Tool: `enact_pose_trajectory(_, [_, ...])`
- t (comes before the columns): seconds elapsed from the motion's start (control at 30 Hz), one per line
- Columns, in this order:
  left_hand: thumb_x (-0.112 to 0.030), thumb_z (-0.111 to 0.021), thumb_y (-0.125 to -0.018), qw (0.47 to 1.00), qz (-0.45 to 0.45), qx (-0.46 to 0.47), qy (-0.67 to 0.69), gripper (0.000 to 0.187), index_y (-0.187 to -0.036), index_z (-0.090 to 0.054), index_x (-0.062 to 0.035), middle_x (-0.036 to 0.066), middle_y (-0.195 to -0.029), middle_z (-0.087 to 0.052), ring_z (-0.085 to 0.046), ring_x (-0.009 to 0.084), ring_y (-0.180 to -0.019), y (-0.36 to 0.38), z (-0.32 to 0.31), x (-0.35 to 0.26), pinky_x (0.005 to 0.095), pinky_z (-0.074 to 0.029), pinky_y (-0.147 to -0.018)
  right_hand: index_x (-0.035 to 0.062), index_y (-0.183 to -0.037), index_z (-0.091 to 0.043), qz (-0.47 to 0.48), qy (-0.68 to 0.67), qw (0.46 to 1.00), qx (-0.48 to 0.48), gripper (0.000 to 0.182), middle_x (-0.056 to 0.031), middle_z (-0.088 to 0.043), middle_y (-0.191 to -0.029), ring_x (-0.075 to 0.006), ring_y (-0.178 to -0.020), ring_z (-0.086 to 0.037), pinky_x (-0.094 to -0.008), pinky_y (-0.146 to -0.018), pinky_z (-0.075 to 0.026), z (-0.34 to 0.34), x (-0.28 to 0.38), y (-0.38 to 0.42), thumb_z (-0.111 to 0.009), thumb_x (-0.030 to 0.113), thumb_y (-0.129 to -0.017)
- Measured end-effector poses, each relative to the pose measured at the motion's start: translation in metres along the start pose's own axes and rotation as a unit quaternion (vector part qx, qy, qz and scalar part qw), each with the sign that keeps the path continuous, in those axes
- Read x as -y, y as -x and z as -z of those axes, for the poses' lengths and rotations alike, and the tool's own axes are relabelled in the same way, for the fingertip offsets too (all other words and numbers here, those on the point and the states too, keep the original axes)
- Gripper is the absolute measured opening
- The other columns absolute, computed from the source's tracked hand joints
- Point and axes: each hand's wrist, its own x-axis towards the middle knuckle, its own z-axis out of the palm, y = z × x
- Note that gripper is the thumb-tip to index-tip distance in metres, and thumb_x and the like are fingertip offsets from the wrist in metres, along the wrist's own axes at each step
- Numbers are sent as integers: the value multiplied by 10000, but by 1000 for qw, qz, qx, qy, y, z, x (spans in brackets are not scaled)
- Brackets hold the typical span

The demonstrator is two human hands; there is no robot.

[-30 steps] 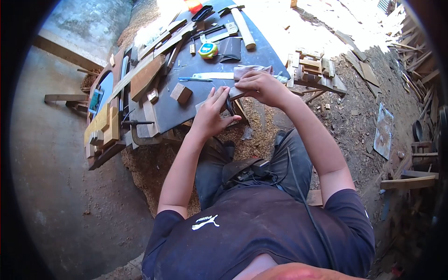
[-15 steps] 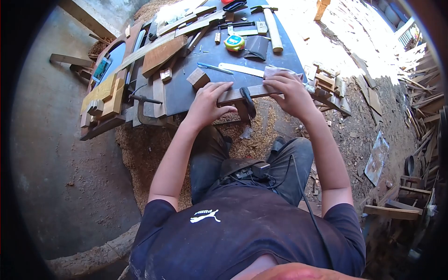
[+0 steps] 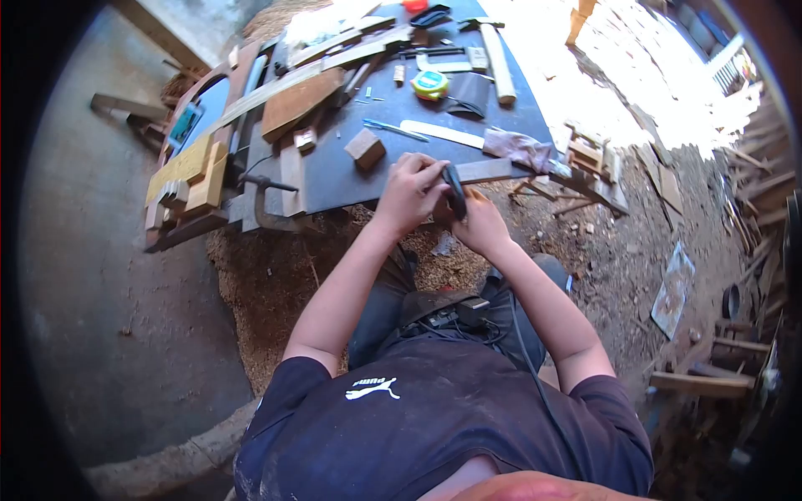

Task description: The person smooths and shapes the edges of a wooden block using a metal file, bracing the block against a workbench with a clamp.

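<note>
A dark C-clamp (image 3: 454, 192) stands at the near edge of the workbench, around a flat wooden strip (image 3: 484, 172). My left hand (image 3: 408, 194) is closed with its fingertips against the clamp's left side, over the strip. My right hand (image 3: 483, 224) is closed at the clamp's lower part, below the strip; its fingertips are partly hidden. Close to my left hand lies a wooden block (image 3: 365, 149). A crumpled cloth (image 3: 518, 149) rests beyond the strip, beside a white ruler-like strip (image 3: 443, 134) and a blue pen (image 3: 396, 129).
On the workbench (image 3: 334, 184) lie a tape measure (image 3: 429, 84), a hammer (image 3: 498, 67), a dark sheet (image 3: 470, 93) and wooden boards (image 3: 302, 102). Another C-clamp (image 3: 264, 199) grips the left edge. Wood shavings and scraps cover the ground.
Both hands have come together at the clamp. My right hand has left the strip's right part and cloth and dropped below; my left hand has slid right. The view has shifted slightly.
</note>
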Motion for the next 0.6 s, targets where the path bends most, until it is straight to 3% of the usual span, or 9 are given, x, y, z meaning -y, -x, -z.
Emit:
enact_pose_trajectory(0.17, [-101,-777,-758,1000,-2,-16,-19,388,-1134,-704,-38,121,-1013,-634,-589,321,-995,2,-6,2,436,-476,-891,24,-1163,-604,26,-83,996,-24,273,-264,-687,-902,-479,-881,-672,-536,-752,-532,-15,-5,-2,-619,130,-912])
enact_pose_trajectory(0.23, [-95,-763,-753,999,-12,-31,-7,390,-1133,-694,-39,122,-1017,-624,-591,327,-1006,-2,-24,-3,440,-479,-895,38,-1090,-644,-37,-65,996,-51,175,-236,-691,-864,-445,-873,-686,-478,-735,-522,-18,-8,7,-589,160,-977])
enact_pose_trajectory(0.3, [-98,-759,-751,999,-33,-34,-6,384,-1125,-697,-43,126,-1014,-622,-592,325,-1015,-10,-35,-12,441,-485,-886,21,-1156,-608,-53,-70,995,-46,207,-283,-681,-909,-490,-909,-660,-543,-724,-512,-6,-12,13,-566,141,-991])
enact_pose_trajectory(0.43, [-80,-786,-716,998,-56,-2,34,416,-1122,-698,-54,121,-982,-634,-604,331,-978,-25,-58,-17,441,-496,-867,36,-1148,-613,-73,-28,995,-69,214,-291,-674,-893,-493,-908,-653,-549,-720,-507,17,-35,26,-581,170,-984])
enact_pose_trajectory(0.5, [-66,-803,-705,996,-65,12,53,434,-1126,-700,-49,118,-971,-636,-614,325,-954,-35,-60,-28,432,-493,-867,39,-1124,-615,-133,-17,989,-64,205,-288,-669,-866,-488,-882,-654,-546,-719,-505,36,-23,30,-598,169,-967])
enact_pose_trajectory(0.6, [-76,-779,-768,996,-41,41,67,414,-1173,-700,-52,129,-995,-635,-615,325,-962,-44,-68,-36,427,-497,-861,39,-1069,-617,-89,-60,990,-91,165,-280,-667,-846,-484,-857,-653,-542,-725,-506,41,-43,36,-603,130,-933])
